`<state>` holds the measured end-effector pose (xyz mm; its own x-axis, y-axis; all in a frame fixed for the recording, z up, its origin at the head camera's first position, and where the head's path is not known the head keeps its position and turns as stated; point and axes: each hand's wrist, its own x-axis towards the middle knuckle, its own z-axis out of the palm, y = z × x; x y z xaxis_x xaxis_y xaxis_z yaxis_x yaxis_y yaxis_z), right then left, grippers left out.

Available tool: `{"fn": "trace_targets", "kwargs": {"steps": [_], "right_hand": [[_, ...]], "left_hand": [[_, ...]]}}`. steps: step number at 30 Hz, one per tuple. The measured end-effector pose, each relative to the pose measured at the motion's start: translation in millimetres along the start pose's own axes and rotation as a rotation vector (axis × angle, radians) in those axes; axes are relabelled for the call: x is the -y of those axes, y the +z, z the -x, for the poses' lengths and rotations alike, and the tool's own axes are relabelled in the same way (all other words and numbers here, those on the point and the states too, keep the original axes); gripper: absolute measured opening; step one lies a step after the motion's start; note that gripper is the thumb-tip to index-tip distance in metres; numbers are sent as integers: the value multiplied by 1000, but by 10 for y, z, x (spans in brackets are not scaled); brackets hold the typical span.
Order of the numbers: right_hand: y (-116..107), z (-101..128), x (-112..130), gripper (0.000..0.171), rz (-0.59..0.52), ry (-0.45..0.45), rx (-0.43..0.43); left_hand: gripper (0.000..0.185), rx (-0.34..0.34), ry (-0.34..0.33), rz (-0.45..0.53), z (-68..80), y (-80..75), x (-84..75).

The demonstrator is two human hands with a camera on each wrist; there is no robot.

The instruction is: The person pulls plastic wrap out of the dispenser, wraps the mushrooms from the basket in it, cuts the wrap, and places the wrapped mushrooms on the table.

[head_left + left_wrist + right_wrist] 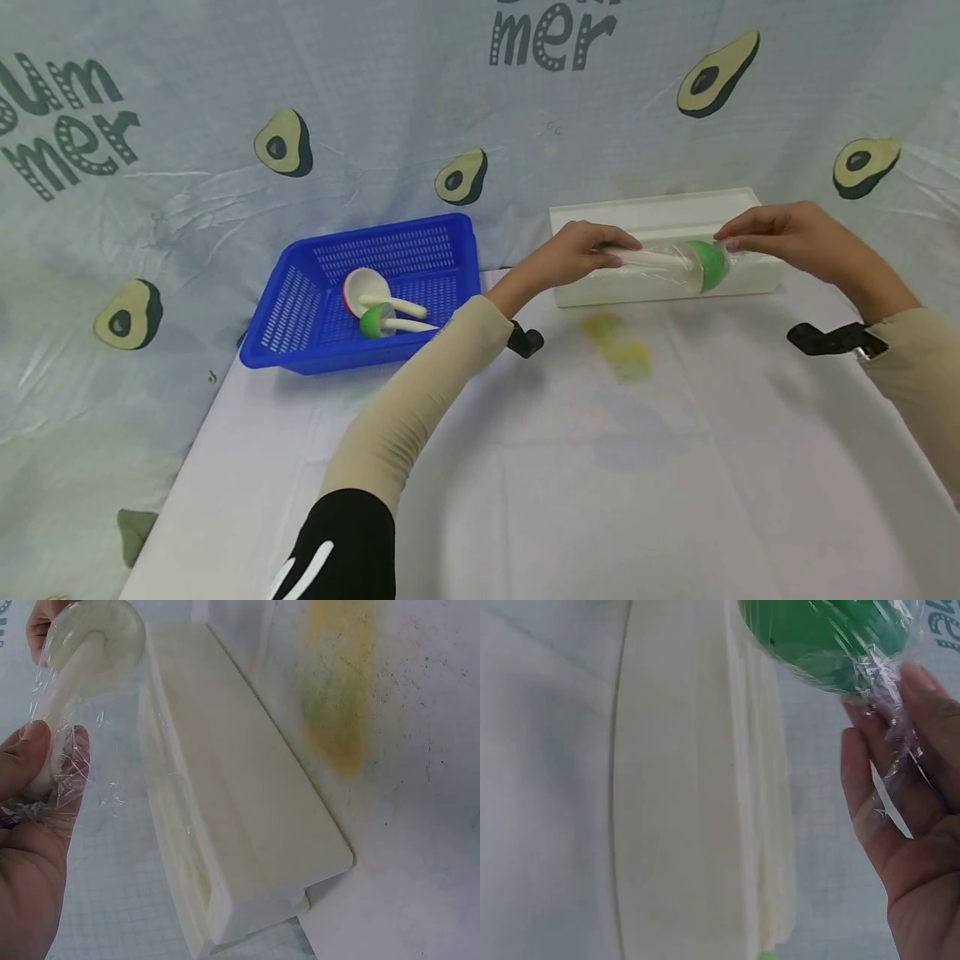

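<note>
My left sleeve reaches across the white surface toward the cling-film box.

My left hand pinches the white handle end of the green-headed spoon, thumb pressed on its clear film wrap; my right hand cups the green head through the film, fingers lightly curled. The spoon hangs just above the box. Risk, as I judge it: the thin film could tear or bunch if my hands pull unevenly, or the spoon could slip out. Two more spoons lie in the blue basket, well apart.
</note>
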<state>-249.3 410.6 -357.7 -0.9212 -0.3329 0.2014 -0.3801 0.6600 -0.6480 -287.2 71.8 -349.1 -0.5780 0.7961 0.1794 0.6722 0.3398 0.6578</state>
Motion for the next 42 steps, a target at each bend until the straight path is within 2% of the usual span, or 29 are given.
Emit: {"fn": "trace_targets", "kwargs": {"steps": [4, 7, 9, 11, 14, 16, 18, 20, 22, 25, 27, 29, 31, 34, 35, 37, 39, 42], "right_hand": [[100, -52, -58, 17, -88, 2, -64], [208, -72, -72, 17, -99, -41, -70], [282, -74, -61, 19, -89, -48, -80], [349, -68, -35, 20, -75, -39, -136], [427, -43, 9, 23, -39, -29, -264], [457, -11, 18, 25, -35, -48, -331], [476, 30, 13, 29, -24, -101, -345], [488, 70, 3, 40, 6, -149, -315], [504, 87, -2, 63, 48, -179, -264], [535, 76, 5, 95, 150, -165, -193], [557, 51, 17, 103, 194, -155, -173], [565, 17, 21, 100, 245, -161, -179], [553, -14, 29, 94, 275, -187, -193], [499, -58, 29, 87, 312, -235, -189], [475, -69, 35, 87, 319, -243, -178], [425, -83, 63, 86, 325, -233, -159], [383, -93, 92, 86, 332, -204, -152], [343, -99, 133, 84, 340, -171, -153]], "left_hand": [[35, -47, -21, 73, 3, 50, 46], [35, -82, -79, 220, 29, 101, 98], [36, -111, -104, 352, 50, 139, 130], [36, -153, -128, 458, 65, 174, 153], [35, -224, -157, 570, 66, 219, 175], [35, -262, -194, 645, 54, 246, 181], [36, -289, -222, 744, 35, 272, 183], [37, -310, -250, 870, 14, 295, 180], [37, -323, -264, 977, -2, 314, 177], [36, -317, -266, 1052, -7, 331, 176], [35, -285, -263, 1019, 2, 335, 181], [35, -247, -255, 931, 17, 333, 191], [37, -205, -238, 764, 37, 318, 205], [48, -163, -194, 430, 60, 283, 219], [51, -161, -160, 323, 68, 273, 221], [55, -175, -102, 133, 79, 253, 214], [53, -224, -34, 0, 100, 234, 211], [41, -297, 23, -93, 140, 169, 209]]}}
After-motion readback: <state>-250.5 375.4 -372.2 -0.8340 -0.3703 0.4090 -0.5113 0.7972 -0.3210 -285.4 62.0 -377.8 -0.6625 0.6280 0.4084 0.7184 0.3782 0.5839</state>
